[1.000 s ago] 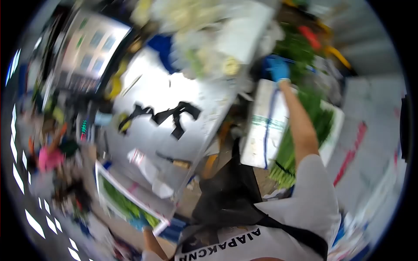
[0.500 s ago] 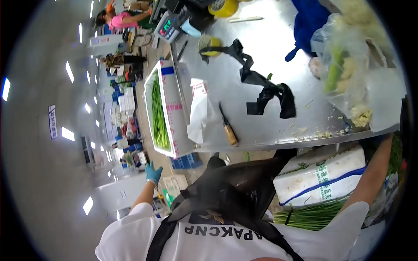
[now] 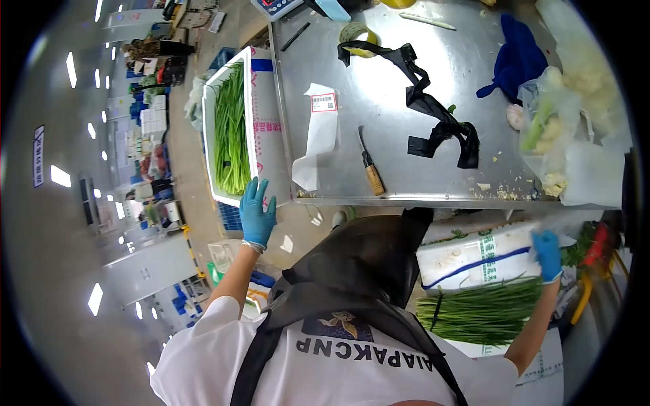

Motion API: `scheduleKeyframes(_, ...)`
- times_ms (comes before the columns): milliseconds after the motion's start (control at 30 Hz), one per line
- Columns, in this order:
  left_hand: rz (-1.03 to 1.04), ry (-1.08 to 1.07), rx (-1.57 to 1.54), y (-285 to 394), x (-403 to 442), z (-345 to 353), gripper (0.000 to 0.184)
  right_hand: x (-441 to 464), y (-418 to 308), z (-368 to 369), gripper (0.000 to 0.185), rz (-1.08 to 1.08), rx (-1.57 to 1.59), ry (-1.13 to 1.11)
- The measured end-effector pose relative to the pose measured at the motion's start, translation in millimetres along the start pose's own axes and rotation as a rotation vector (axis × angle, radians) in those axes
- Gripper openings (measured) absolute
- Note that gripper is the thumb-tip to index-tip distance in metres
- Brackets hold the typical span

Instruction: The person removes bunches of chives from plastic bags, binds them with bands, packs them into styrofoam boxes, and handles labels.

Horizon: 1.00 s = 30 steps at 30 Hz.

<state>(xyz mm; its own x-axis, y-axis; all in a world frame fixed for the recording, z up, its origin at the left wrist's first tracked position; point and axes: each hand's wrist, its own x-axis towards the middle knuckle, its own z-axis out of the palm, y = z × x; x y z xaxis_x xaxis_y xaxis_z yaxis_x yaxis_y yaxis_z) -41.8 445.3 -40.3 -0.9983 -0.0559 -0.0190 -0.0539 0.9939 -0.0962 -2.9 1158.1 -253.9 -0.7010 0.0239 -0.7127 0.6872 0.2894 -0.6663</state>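
Note:
My left hand (image 3: 257,216), in a blue glove, has its fingers spread near the front corner of a white foam box (image 3: 269,142). Long green stalks like chives (image 3: 231,135) fill that box. On the right, my gloved right hand (image 3: 547,256) is at the end of another foam box (image 3: 474,260) with a blue stripe; its fingers look bent around the edge, partly blurred. Below this box lies a bundle of thin green stalks (image 3: 481,311) with a black tie. A knife with a wooden handle (image 3: 374,177) rests on the metal table (image 3: 325,223).
Black tape (image 3: 433,105) trails from a yellow roll (image 3: 357,39) on the table. Nearby are a labelled white paper strip (image 3: 318,139), a blue cloth (image 3: 518,57) and a clear bag of vegetables (image 3: 552,128). A scale (image 3: 274,8) stands at the far edge.
My left hand has moved up and right to the chive box. My right hand, hidden before, has come into view beside the striped box. The camera view has shifted.

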Motion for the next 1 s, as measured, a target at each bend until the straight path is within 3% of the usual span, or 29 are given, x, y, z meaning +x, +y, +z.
scheduleKeyframes(33, 0.066, 0.024, -0.055, 7, 2, 0, 0.045, -40, -58, 25, 0.036, 0.074, -0.084, -0.129)
scheduleKeyframes(67, 0.096, 0.040, -0.172, 22, 6, -6, 0.047, -51, -33, 47, 0.037, -0.143, 0.081, -0.405)
scheduleKeyframes(100, 0.136, 0.008, -0.272, 32, 9, -12, 0.049, -84, -104, 81, 0.040, -0.008, -0.158, -0.604)
scheduleKeyframes(133, 0.148, -0.023, -0.385, 43, 6, -18, 0.048, -110, -127, 120, 0.043, 0.032, -0.065, -0.770)
scheduleKeyframes(167, 0.160, -0.048, -0.497, 50, 3, -20, 0.048, -130, -156, 152, 0.035, 0.080, -0.145, -0.892)
scheduleKeyframes(233, 0.289, -0.244, -0.643, 45, -14, -18, 0.054, -162, -200, 207, 0.041, -0.104, -0.133, -0.910)
scheduleKeyframes(333, 0.561, -0.536, -0.639, 27, -39, -10, 0.080, -182, -204, 271, 0.055, -0.430, 0.070, -0.947)
scheduleKeyframes(433, 0.739, -0.530, -0.745, -3, -68, -2, 0.113, -210, -269, 321, 0.048, -0.648, 0.052, -0.856)
scheduleKeyframes(467, 0.713, -0.510, -0.875, -11, -79, -4, 0.129, -220, -287, 341, 0.046, -0.667, 0.074, -0.814)
scheduleKeyframes(500, 0.677, -0.427, -0.956, -19, -91, -1, 0.126, -228, -304, 361, 0.044, -0.678, 0.110, -0.760)
scheduleKeyframes(567, 0.495, -0.252, -1.239, -40, -114, -8, 0.108, -243, -331, 403, 0.040, -0.694, 0.212, -0.644)
scheduleKeyframes(667, 0.217, -0.039, -1.178, -91, -120, -10, 0.086, -249, -378, 451, 0.034, -0.737, 0.488, -0.465)
scheduleKeyframes(700, 0.135, 0.230, -1.148, -109, -123, -6, 0.073, -248, -398, 464, 0.032, -0.770, 0.596, -0.438)
scheduleKeyframes(733, 0.071, 0.239, -1.203, -136, -121, -1, 0.073, -248, -420, 476, 0.030, -0.805, 0.707, -0.441)
scheduleKeyframes(833, -0.067, 0.295, -1.216, -216, -130, 14, 0.074, -256, -489, 507, 0.024, -0.882, 0.987, -0.574)
scheduleKeyframes(900, -0.148, 0.245, -1.389, -251, -145, 18, 0.083, -274, -531, 532, 0.021, -0.892, 1.123, -0.747)
scheduleKeyframes(933, -0.173, 0.096, -1.589, -267, -152, 18, 0.103, -285, -549, 548, 0.019, -0.887, 1.171, -0.842)
scheduleKeyframes(1000, 0.054, 0.190, -1.573, -289, -171, -15, 0.113, -308, -579, 585, 0.016, -0.846, 1.222, -1.029)
